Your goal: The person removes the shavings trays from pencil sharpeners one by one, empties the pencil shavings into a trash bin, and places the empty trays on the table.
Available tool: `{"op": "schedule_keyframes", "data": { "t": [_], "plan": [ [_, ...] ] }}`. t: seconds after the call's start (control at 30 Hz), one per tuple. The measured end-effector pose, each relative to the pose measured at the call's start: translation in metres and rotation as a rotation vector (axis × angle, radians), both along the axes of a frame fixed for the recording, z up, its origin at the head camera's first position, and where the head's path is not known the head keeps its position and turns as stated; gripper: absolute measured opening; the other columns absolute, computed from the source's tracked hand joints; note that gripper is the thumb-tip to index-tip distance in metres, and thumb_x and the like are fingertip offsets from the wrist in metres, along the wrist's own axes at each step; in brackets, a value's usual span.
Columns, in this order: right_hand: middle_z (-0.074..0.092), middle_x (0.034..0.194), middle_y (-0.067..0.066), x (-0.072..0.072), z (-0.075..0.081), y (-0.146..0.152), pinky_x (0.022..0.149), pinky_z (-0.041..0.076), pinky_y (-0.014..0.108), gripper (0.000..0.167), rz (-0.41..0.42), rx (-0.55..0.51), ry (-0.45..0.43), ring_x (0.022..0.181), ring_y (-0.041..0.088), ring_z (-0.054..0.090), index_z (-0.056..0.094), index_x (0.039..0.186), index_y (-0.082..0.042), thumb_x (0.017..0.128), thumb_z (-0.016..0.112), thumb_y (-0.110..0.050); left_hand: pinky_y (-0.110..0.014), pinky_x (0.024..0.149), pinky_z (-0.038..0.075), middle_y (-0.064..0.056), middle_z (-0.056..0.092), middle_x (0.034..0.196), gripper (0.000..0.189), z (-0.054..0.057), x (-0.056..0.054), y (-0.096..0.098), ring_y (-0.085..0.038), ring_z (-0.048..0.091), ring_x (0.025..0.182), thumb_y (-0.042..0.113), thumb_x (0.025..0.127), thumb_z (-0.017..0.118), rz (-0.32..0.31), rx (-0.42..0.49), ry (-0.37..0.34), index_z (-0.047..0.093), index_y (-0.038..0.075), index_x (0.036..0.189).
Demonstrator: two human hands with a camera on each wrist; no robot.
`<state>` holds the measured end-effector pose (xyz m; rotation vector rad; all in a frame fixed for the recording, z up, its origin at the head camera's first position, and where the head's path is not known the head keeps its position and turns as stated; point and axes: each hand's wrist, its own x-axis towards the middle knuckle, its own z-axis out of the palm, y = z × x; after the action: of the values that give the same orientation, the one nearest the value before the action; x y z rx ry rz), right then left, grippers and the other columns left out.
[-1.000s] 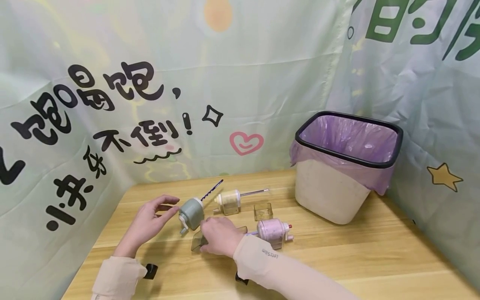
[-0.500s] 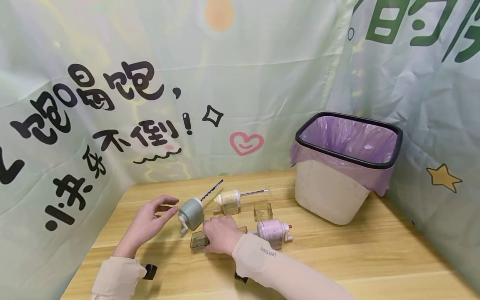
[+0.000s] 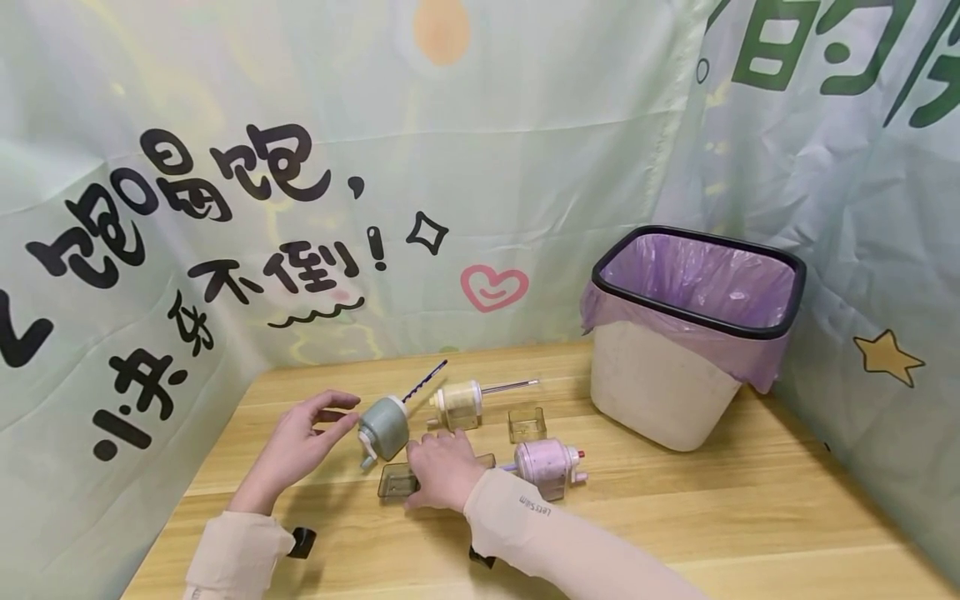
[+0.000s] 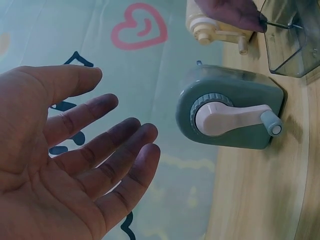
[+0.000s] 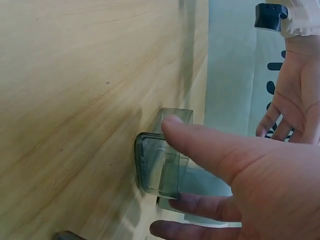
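Observation:
My left hand (image 3: 300, 437) hovers beside the grey-green crank pencil sharpener (image 3: 384, 427), fingers spread and holding nothing. In the left wrist view, a gap separates its fingertips from the sharpener's white crank (image 4: 232, 119). A dark blue pencil (image 3: 425, 380) sticks out of that sharpener's far end. My right hand (image 3: 446, 471) grips a clear smoky plastic drawer (image 3: 396, 482) by its right end, thumb on the near side and fingers on the far side. Part of another clear drawer (image 3: 487, 460) shows past the hand; the hand hides the rest.
A cream sharpener (image 3: 459, 406) with a pencil stands behind. To the right is a pink sharpener (image 3: 543, 467), and behind it a small clear drawer (image 3: 527, 423). A white bin (image 3: 652, 383) with a purple liner stands at the back right, near the fabric backdrop (image 3: 525, 167).
The clear drawer under my right hand has gone from tilted to flat on the table and shifted slightly left. My left hand has stayed in place.

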<state>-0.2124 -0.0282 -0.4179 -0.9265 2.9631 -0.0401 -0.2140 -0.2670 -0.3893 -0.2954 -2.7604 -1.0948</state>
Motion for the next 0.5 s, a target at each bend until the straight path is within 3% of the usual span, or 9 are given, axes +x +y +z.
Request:
{"op": "schedule_keyframes", "data": {
  "t": [0.17,0.3,0.5],
  "plan": [
    [0.075,0.126,0.002,-0.001,0.004,0.004,0.104,0.056,0.047,0.075,-0.005,-0.021,-0.020,0.116,0.025,0.069,0.072,0.131,-0.016,0.078,0.088,-0.066,-0.043,0.088,0.064,-0.012,0.075,0.131,0.031,0.001,0.000,0.002,-0.032,0.076,0.111,0.030,0.107,0.070,-0.005,-0.001,0.009,0.070,0.016,0.134],
    [0.075,0.126,0.002,0.000,0.010,0.011,0.104,0.057,0.046,0.071,0.014,-0.048,0.024,0.114,0.024,0.070,0.071,0.134,-0.017,0.084,0.084,-0.066,-0.048,0.091,0.065,-0.014,0.073,0.135,0.032,0.001,0.001,0.005,-0.033,0.074,0.116,0.025,0.106,0.071,-0.016,-0.004,0.027,0.069,0.013,0.135],
    [0.070,0.143,0.006,0.000,0.025,0.034,0.123,0.044,0.057,0.064,0.000,-0.188,0.034,0.136,0.031,0.063,0.069,0.139,-0.017,0.091,0.081,-0.057,-0.052,0.095,0.064,-0.018,0.069,0.141,0.039,0.004,0.004,0.011,-0.038,0.070,0.123,0.020,0.104,0.073,-0.023,-0.023,0.070,0.065,0.007,0.140]
  ]
}}
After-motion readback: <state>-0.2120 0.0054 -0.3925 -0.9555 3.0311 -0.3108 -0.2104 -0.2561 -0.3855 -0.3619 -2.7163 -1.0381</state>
